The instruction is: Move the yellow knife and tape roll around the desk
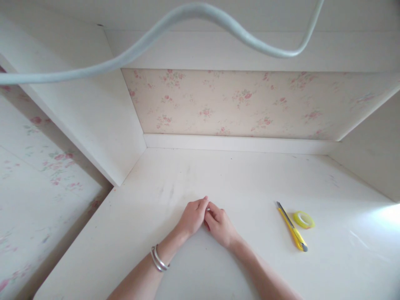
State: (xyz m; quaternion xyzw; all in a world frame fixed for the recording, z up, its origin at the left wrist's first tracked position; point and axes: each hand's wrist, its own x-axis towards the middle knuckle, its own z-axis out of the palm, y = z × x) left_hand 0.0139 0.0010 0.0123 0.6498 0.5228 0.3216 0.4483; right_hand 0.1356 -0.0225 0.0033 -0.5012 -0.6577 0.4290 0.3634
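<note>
My left hand (pixel 193 216) and my right hand (pixel 220 225) rest together on the white desk (pixel 140 212), touching at the fingers. Both have curled fingers, partly hidden where they meet; whether anything small lies between them cannot be made out. Silver bangles (pixel 158 259) circle my left wrist. To the right of my hands, a yellow utility knife (pixel 291 227) lies flat, its tip pointing away from me. Just beside it is a roll of yellow tape (pixel 303 219). Neither hand touches the knife or the tape.
A pale cable (pixel 193 9) curves across the top of the view, close to the camera. White side panels (pixel 90 104) stand at left and right, with a shelf above. Behind the desk is floral wallpaper (pixel 225 104) above a low white strip (pixel 234 143).
</note>
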